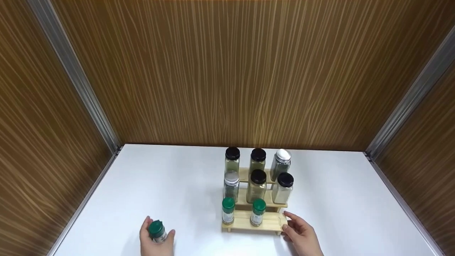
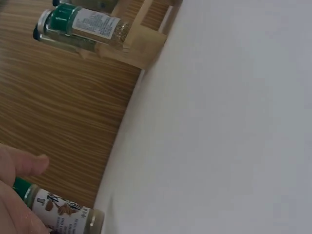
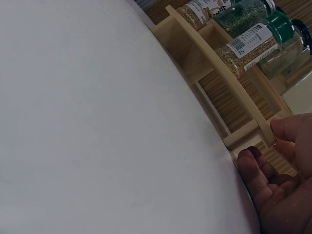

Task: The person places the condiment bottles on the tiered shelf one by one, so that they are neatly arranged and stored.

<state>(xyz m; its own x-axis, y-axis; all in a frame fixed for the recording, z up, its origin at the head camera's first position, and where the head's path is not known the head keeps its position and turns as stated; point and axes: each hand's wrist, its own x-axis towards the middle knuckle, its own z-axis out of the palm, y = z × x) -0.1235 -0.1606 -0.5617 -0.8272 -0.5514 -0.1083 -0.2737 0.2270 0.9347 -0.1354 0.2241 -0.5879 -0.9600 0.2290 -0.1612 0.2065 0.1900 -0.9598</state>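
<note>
At the lower left, my left hand (image 1: 154, 245) is spread around a spice jar (image 1: 160, 237) with a green cap. The thumb stands apart from the jar; straight fingers lie along its other side. In the left wrist view this labelled jar (image 2: 66, 212) is upright on the table, partly hidden by the hand. My right hand (image 1: 303, 234) pinches the right end of the lowest step of a wooden spice rack (image 1: 272, 221). From the right wrist, the thumb (image 3: 287, 127) is over the rack's corner, with curled fingers below.
Two green-capped jars (image 1: 258, 212) stand on the lowest step. Black- and silver-capped glass jars (image 1: 256, 188) fill the two steps behind. Wood-grain panels (image 1: 227, 74) with metal corner posts (image 1: 81, 85) enclose the white table (image 1: 170, 177) at the back and sides.
</note>
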